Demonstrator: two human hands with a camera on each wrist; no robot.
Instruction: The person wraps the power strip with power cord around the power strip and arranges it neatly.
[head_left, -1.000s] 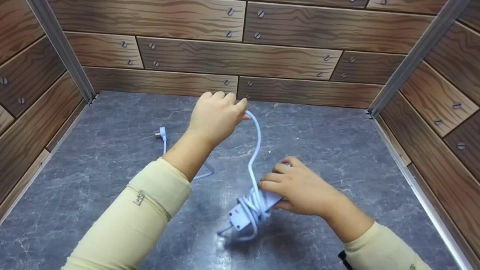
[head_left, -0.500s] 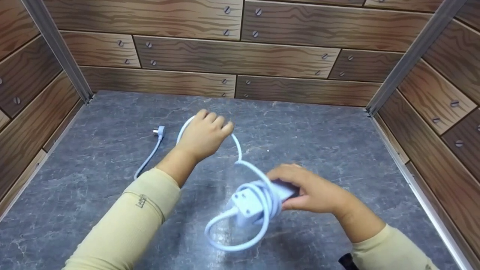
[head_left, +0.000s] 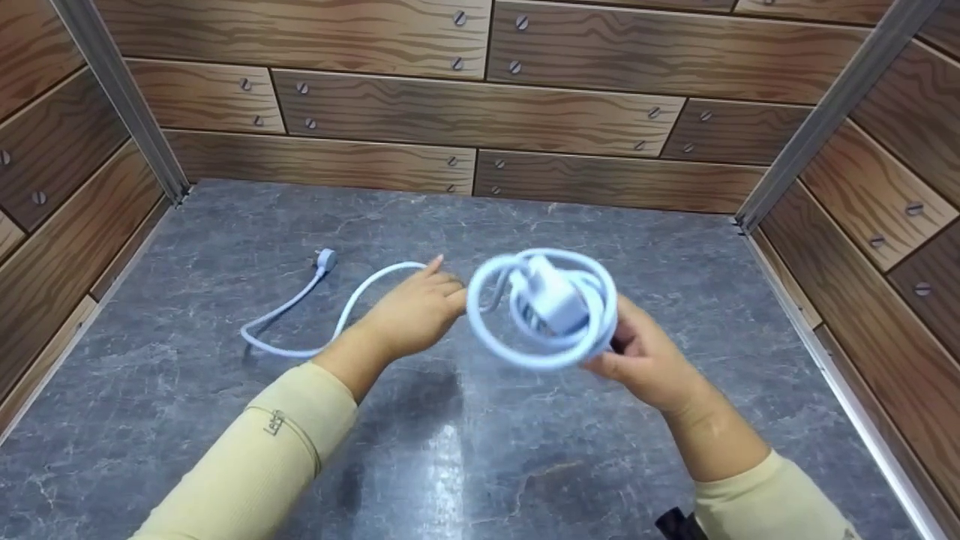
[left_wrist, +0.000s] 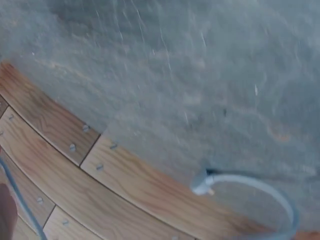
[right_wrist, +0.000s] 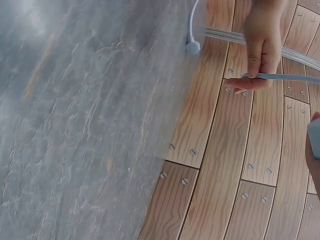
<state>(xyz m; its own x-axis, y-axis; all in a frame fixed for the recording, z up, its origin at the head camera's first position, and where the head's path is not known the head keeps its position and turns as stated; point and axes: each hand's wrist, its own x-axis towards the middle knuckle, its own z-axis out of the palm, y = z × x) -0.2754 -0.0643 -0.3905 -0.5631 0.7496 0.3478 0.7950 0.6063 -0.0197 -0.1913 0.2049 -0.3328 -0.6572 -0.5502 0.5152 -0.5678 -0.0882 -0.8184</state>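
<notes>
In the head view my right hand (head_left: 649, 360) grips a white power strip (head_left: 559, 300), its end turned up toward the camera. Loose coils of its white cord (head_left: 540, 361) circle the strip. Left of it, my left hand (head_left: 412, 311) pinches the cord between thumb and fingers, as the right wrist view shows at the left hand (right_wrist: 264, 45). From there the cord runs left to a plug (head_left: 325, 260). The left wrist view catches the plug (left_wrist: 201, 183) and a curve of cord. Much of the strip's body is hidden behind the coils.
A grey marbled tabletop (head_left: 675, 300) lies beneath the hands. Wood-patterned panels (head_left: 375, 105) stand at the back and both sides, with grey metal posts (head_left: 817, 112) at the corners. A dark strap (head_left: 679, 523) shows by the right sleeve.
The power strip has risen and tilted, so its end and coils now face the camera. My left hand has come down toward me, still with the cord. More cord shows at left.
</notes>
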